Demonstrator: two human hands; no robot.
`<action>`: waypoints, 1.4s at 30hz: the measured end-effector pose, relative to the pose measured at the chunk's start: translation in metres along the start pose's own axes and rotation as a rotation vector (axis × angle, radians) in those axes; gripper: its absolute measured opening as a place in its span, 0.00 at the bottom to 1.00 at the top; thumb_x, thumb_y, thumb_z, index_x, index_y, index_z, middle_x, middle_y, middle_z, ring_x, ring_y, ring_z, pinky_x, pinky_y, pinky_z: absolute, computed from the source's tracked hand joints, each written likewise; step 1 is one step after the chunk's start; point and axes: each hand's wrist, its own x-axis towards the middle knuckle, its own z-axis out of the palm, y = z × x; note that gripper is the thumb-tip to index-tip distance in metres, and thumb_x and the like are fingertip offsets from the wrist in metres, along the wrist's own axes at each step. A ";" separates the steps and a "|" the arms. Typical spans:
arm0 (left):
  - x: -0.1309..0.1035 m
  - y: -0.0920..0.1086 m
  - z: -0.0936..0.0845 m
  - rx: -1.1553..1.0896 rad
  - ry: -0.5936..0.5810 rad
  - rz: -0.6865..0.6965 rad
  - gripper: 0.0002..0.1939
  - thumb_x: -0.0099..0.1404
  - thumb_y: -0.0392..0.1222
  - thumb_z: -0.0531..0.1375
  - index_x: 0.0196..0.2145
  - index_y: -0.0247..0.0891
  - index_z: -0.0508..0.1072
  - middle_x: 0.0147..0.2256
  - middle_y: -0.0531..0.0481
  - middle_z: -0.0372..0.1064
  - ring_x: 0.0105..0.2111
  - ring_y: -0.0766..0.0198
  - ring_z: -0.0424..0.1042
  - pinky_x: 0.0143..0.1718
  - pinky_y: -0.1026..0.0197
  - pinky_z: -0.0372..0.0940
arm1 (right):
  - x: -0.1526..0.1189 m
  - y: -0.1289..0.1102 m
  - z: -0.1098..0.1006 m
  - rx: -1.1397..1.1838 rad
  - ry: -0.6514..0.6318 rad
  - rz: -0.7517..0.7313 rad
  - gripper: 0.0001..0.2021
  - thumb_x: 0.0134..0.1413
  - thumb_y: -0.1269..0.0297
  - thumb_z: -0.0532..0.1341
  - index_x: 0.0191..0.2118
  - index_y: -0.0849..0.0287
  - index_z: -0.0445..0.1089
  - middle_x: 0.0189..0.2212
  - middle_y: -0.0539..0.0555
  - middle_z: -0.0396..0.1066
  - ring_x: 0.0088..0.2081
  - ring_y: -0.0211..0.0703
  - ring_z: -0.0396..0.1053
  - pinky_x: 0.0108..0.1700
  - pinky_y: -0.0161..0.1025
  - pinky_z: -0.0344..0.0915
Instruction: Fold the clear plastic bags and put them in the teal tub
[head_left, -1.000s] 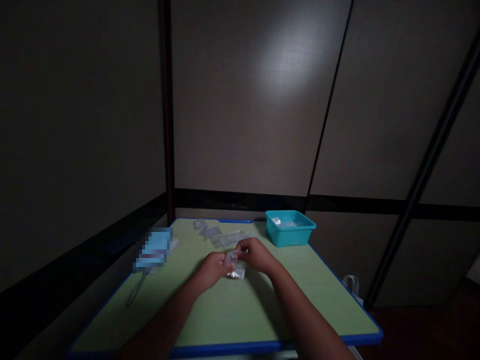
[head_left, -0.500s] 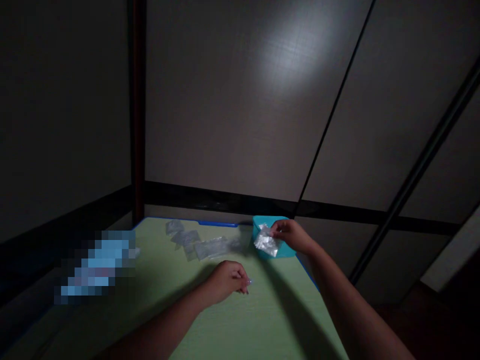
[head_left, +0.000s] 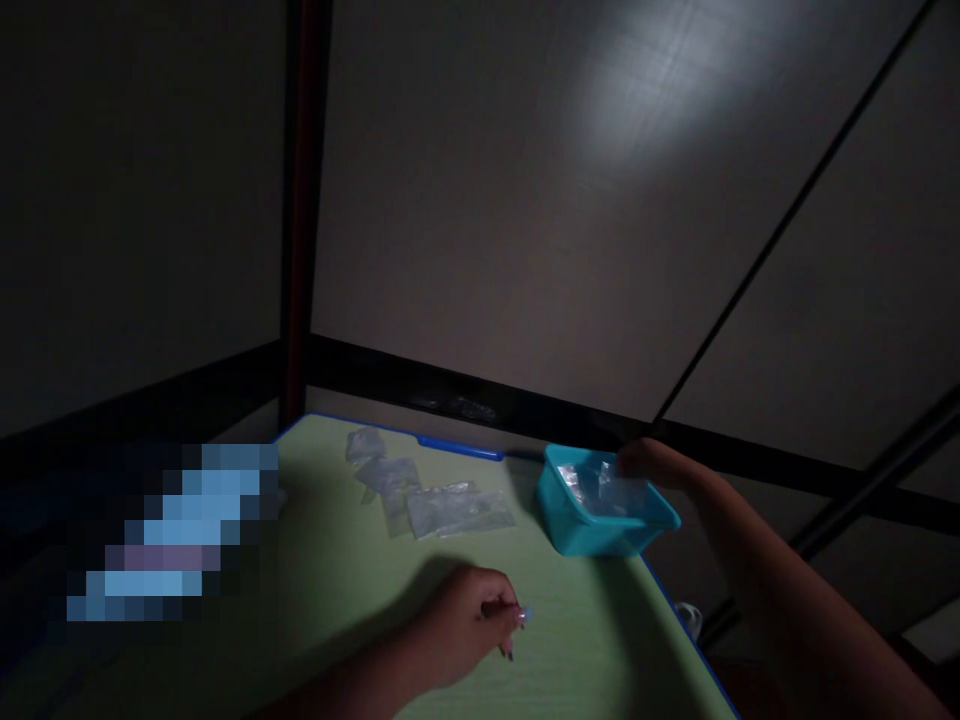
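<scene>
My left hand (head_left: 480,622) is closed in a pinch above the table, with a small shiny clear piece of plastic (head_left: 524,615) poking past the fingertips. At the right, my right hand (head_left: 651,463) reaches over the far rim of a turquoise plastic bin (head_left: 592,535). A clear plastic bag (head_left: 624,493) hangs at its shadowed fingertips, inside the bin. Another crinkled piece of clear plastic (head_left: 570,482) shows by the bin's left wall. Several flat clear plastic bags (head_left: 457,510) lie overlapping on the table, beyond my left hand.
The pale green table (head_left: 337,560) has a blue edge and a blue strip (head_left: 461,449) at its back. Dark panels stand close behind it. A pixelated blue patch (head_left: 195,520) covers the left side. Something whitish (head_left: 688,620) shows below the right edge.
My right hand has lowered the clear plastic bag from above the bin's front into the bin. The view has shifted, so more of the bin shows. My left hand keeps its pinch.
</scene>
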 end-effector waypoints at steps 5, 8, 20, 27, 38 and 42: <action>0.001 -0.003 0.000 0.009 -0.022 -0.049 0.14 0.57 0.49 0.54 0.27 0.35 0.72 0.23 0.52 0.72 0.22 0.68 0.65 0.23 0.69 0.55 | 0.015 -0.005 0.020 -0.070 -0.073 0.003 0.06 0.35 0.67 0.59 0.22 0.63 0.72 0.21 0.51 0.69 0.26 0.39 0.64 0.30 0.33 0.57; 0.001 0.000 0.000 0.010 -0.027 -0.056 0.14 0.58 0.49 0.54 0.28 0.36 0.72 0.23 0.52 0.72 0.24 0.68 0.66 0.24 0.69 0.56 | 0.015 -0.008 0.027 -0.133 -0.044 0.004 0.06 0.35 0.68 0.59 0.25 0.62 0.72 0.24 0.52 0.71 0.29 0.40 0.65 0.31 0.34 0.56; 0.001 -0.006 0.000 0.015 -0.036 -0.045 0.16 0.58 0.51 0.54 0.29 0.36 0.72 0.24 0.52 0.71 0.24 0.67 0.67 0.25 0.68 0.56 | -0.002 -0.014 0.038 -0.590 0.177 -0.151 0.11 0.45 0.67 0.57 0.37 0.57 0.70 0.38 0.57 0.70 0.42 0.46 0.64 0.44 0.40 0.51; -0.001 0.002 -0.002 0.049 -0.032 -0.041 0.15 0.59 0.49 0.53 0.28 0.36 0.72 0.23 0.54 0.71 0.24 0.68 0.66 0.24 0.69 0.55 | 0.002 -0.012 0.038 -0.431 0.144 -0.165 0.09 0.45 0.71 0.54 0.32 0.60 0.70 0.35 0.57 0.69 0.37 0.44 0.64 0.37 0.35 0.56; -0.002 0.004 -0.004 0.082 -0.046 -0.050 0.16 0.61 0.49 0.51 0.30 0.36 0.73 0.23 0.53 0.71 0.23 0.68 0.63 0.23 0.69 0.53 | 0.003 -0.008 0.044 -0.166 -0.067 -0.046 0.08 0.41 0.71 0.56 0.28 0.62 0.73 0.26 0.54 0.72 0.28 0.41 0.65 0.29 0.34 0.57; 0.000 0.002 -0.003 0.087 -0.034 -0.028 0.16 0.61 0.48 0.51 0.29 0.36 0.73 0.22 0.53 0.70 0.22 0.69 0.63 0.24 0.69 0.54 | 0.000 -0.011 0.046 -0.177 -0.092 -0.040 0.10 0.38 0.74 0.58 0.30 0.61 0.73 0.28 0.52 0.72 0.29 0.38 0.66 0.29 0.31 0.57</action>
